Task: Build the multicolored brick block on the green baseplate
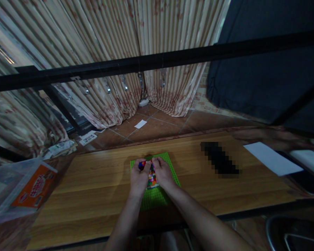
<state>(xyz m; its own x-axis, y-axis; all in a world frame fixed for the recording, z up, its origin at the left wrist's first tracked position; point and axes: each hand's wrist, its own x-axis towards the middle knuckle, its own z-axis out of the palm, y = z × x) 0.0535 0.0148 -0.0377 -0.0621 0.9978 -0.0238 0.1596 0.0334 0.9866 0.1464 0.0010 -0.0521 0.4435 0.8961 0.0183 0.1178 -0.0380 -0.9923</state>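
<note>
A green studded baseplate [158, 199] lies on the wooden table in front of me. On it is a multicoloured build of small toy bricks [152, 178], in red, blue, yellow, orange and white. My left hand [140, 177] is curled at the build's left side, with a blue and red piece showing by its fingertips. From the right, my right hand [162, 171] closes over the far right part of the build. The fingers of both hands hide much of the bricks' far end, so exactly which piece each one grips is hard to see.
A clear plastic bin [5, 188] with an orange label stands left of the wooden table [94, 195]. A pixelated black object [219, 158] lies on the table's right. White sheets [272, 158] are beyond its right edge. A dark bar [172, 57] crosses before the curtains.
</note>
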